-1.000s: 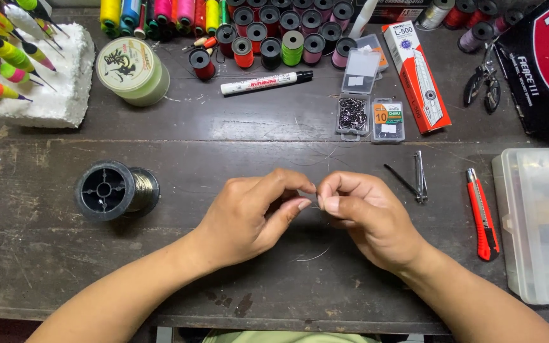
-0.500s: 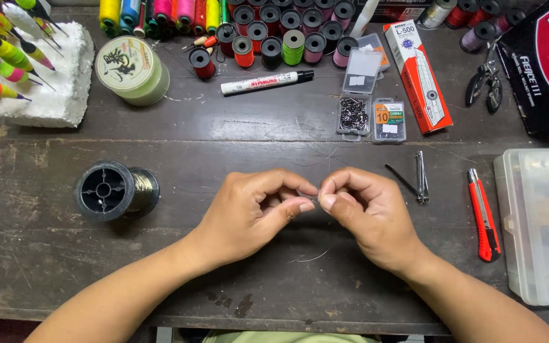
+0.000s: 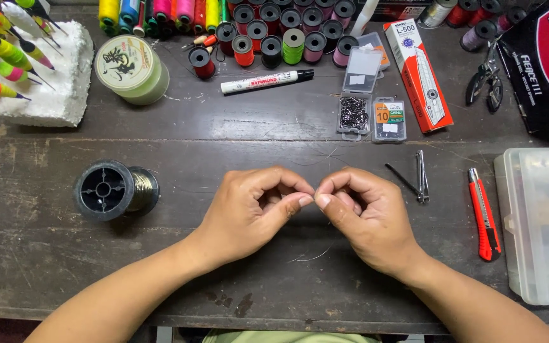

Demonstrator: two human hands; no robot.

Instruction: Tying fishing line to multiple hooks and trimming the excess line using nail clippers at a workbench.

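Currently both hands meet at table centre, fingertips pinched together. Left hand (image 3: 249, 213) and right hand (image 3: 363, 216) each close thumb and forefinger on sth very small at the join; item too small to identify, prob. thin line (image 3: 312, 256), since a loose strand lies on the table (image 3: 46, 267) at 6 o'clock of the hands.

Judgement: step in hand looks like fine tying or threading work, mid-way, both pinches needed.

Surroundings:
- black spool (image 3: 115, 189) at 9 o'clock of left hand, well apart.
- nail clipper (image 3: 421, 176) at 2 o'clock of right hand, near.
- red cutter (image 3: 484, 214) at 3 o'clock, apart.
- hook box (image 3: 353, 113) at 12 o'clock, lid open.

Next move, as judged: calls for steady tension on both pinches, small controlled pull; trimming tool within reach of right hand.
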